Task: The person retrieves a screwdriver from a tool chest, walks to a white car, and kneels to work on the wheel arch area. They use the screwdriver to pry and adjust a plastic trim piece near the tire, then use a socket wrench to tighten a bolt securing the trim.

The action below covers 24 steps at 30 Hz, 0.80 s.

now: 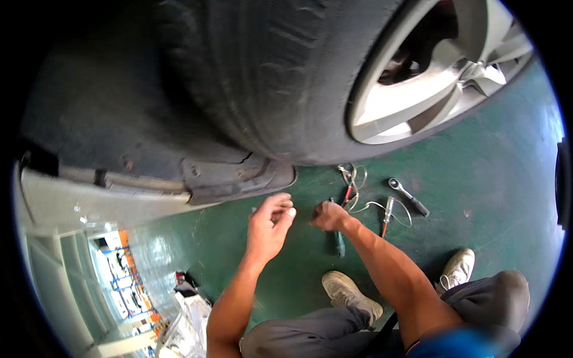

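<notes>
My left hand is raised beside the mud flap behind the tire. Its fingers are loosely bent, with the thumb apart and nothing visible between them. To its right, my right hand is smeared by motion and its fingers are unclear. It passes over a tool with a teal handle that lies on the floor, hiding the tool's middle. Just beyond lie a thin lead with a red-gripped piece and a clear-bodied probe with an orange end. A ratchet wrench with a dark handle rests farther right.
A large tire with a silver wheel rim looms over the green floor. The car's pale lower body runs leftward. My shoes stand close by. White crumpled material and shelving are at lower left.
</notes>
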Each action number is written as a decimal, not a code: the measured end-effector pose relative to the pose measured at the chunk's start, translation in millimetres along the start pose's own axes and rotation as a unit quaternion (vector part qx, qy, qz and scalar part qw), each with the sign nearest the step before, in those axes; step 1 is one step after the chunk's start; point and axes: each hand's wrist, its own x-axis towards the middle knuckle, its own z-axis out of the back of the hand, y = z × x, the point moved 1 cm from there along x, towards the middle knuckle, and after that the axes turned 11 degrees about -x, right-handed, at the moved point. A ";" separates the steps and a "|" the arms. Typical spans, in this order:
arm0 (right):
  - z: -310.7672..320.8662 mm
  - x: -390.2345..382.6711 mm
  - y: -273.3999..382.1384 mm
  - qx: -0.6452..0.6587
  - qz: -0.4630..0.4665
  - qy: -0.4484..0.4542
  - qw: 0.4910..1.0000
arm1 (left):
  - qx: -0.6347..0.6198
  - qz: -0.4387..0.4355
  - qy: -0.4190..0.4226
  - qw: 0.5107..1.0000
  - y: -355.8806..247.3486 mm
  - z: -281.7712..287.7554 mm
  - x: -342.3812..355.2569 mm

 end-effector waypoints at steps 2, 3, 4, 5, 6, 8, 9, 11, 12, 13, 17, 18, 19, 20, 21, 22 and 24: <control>17.1 -23.3 10.7 0.058 -0.150 0.135 0.978 | 0.075 0.062 0.089 0.991 29.6 0.3 6.4; 23.5 -34.6 11.0 0.028 -0.151 0.194 0.969 | 0.151 0.042 0.145 0.977 37.9 -1.4 8.1; 29.8 -45.0 15.0 0.004 -0.149 0.252 0.956 | 0.185 0.019 0.197 0.963 45.5 -1.2 7.4; 37.2 -58.7 20.5 -0.002 -0.156 0.239 0.958 | 0.194 0.042 0.228 0.953 57.1 -0.4 2.9; 47.5 -72.4 30.2 -0.008 -0.162 0.226 0.961 | 0.205 0.064 0.257 0.942 69.4 3.6 -3.2; 42.1 -85.2 41.5 0.001 -0.208 0.174 0.962 | 0.206 0.113 0.284 0.930 93.8 7.8 -16.3; 29.4 -91.5 48.7 0.014 -0.247 0.137 0.959 | 0.212 0.133 0.291 0.923 107.7 7.4 -23.4; -19.4 -92.3 61.5 -0.016 -0.349 -0.001 0.937 | 0.188 0.166 0.317 0.915 126.4 8.3 -34.9; -34.4 -89.3 66.7 -0.032 -0.375 -0.040 0.926 | 0.175 0.183 0.327 0.911 128.2 12.0 -40.1; -42.9 -90.3 71.9 -0.051 -0.398 -0.080 0.912 | 0.167 0.195 0.335 0.907 120.6 12.2 -44.6; -52.6 -95.0 84.4 -0.020 -0.419 -0.117 0.900 | 0.137 0.143 0.362 0.911 104.1 36.5 -59.3; -42.2 -102.2 90.5 -0.009 -0.407 -0.117 0.906 | 0.130 0.141 0.355 0.915 97.5 46.2 -58.4; -29.5 -109.3 85.0 0.007 -0.399 -0.128 0.908 | 0.122 0.122 0.338 0.925 99.0 51.0 -51.2; -24.2 -119.6 89.1 0.067 -0.405 -0.111 0.905 | 0.119 0.127 0.321 0.931 102.1 63.8 -53.5; -24.0 -131.0 80.3 0.122 -0.430 -0.124 0.886 | 0.122 0.126 0.310 0.934 110.1 67.3 -49.1; -28.0 -143.0 76.9 0.184 -0.447 -0.134 0.865 | 0.131 0.132 0.296 0.937 115.3 76.3 -51.1; -43.3 -168.6 49.2 0.308 -0.437 -0.126 0.836 | 0.132 0.114 0.271 0.947 131.9 86.3 -52.5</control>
